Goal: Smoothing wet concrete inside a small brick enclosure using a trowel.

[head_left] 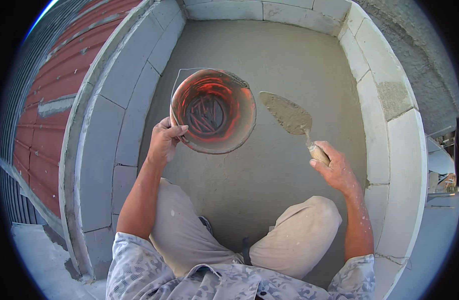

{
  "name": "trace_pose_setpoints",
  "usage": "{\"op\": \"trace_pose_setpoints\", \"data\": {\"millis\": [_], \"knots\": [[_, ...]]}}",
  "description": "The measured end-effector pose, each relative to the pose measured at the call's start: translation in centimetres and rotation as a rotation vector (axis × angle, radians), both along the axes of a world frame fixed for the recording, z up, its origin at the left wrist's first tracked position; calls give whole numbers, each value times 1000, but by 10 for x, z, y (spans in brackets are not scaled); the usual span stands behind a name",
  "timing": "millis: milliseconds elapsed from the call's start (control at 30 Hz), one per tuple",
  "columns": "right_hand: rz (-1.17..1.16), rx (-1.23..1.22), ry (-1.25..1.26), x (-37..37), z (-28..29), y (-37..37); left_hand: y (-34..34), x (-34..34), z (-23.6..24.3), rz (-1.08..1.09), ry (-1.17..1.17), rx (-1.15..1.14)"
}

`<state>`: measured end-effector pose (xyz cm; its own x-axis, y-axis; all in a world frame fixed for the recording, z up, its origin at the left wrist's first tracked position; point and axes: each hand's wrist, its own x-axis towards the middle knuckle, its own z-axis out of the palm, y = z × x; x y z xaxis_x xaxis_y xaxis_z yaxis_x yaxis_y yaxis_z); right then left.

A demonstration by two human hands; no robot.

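My left hand [165,136] grips the rim of a bucket [247,117], its thumb over the edge. The bucket is tilted so that its mouth faces me; its inside is orange-red, streaked with grey mortar, and its wire handle stands up at the far left of the rim. In my right hand [333,166] is a pointing trowel [289,114], held by its wooden handle. Its blade, coated in grey mortar, points away and to the left, apart from the bucket's right side. Both tools are above the smooth grey floor [279,175].
Low walls of pale blocks surround me: a left wall [102,145], a right wall [409,150] and a far wall [229,11]. Beyond the left wall lies red corrugated sheeting [39,110]. My bent knees [304,225] are just below my hands.
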<state>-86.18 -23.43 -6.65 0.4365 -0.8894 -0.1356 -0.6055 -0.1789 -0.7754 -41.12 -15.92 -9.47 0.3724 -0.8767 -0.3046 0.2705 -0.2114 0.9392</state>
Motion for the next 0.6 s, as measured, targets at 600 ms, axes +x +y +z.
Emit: {"op": "trace_pose_setpoints", "data": {"millis": [600], "knots": [[248,-25,543,205,72,-48,-1,-13,-1,-433,-93,33]]}}
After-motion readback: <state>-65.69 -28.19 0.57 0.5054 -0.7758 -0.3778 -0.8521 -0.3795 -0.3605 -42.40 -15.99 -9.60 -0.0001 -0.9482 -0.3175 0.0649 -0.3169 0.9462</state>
